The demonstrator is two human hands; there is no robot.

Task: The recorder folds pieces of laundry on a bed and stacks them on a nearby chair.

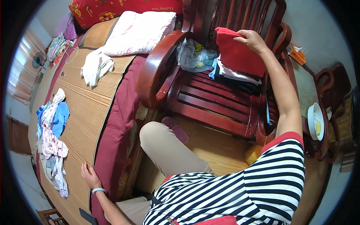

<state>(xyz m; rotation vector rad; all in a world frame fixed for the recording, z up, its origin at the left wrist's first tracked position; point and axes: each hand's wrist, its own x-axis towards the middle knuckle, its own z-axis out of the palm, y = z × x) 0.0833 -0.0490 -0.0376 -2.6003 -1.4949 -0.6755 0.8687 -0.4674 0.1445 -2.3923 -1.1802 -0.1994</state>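
My right hand point(252, 40) is closed on the upper edge of a folded red cloth point(240, 54), held at a stack of folded clothes point(237, 74) on the wooden armchair's seat. Whether the cloth's lower edge rests on the stack I cannot tell. Down at the left, my left hand point(90, 177) lies on the edge of the bed's bamboo mat point(92, 123), fingers stretched out, holding nothing. A pale band circles that wrist. Beyond this hand lies a heap of loose clothes point(52, 131) in blue, pink and white.
The dark red wooden armchair point(210, 108) stands beside the bed, with a clear plastic bag point(195, 56) on its seat. A white garment point(96, 68) and a folded quilt point(140, 32) lie farther up the bed. A phone point(88, 216) lies near my left forearm. A pink slipper point(175, 129) is on the floor.
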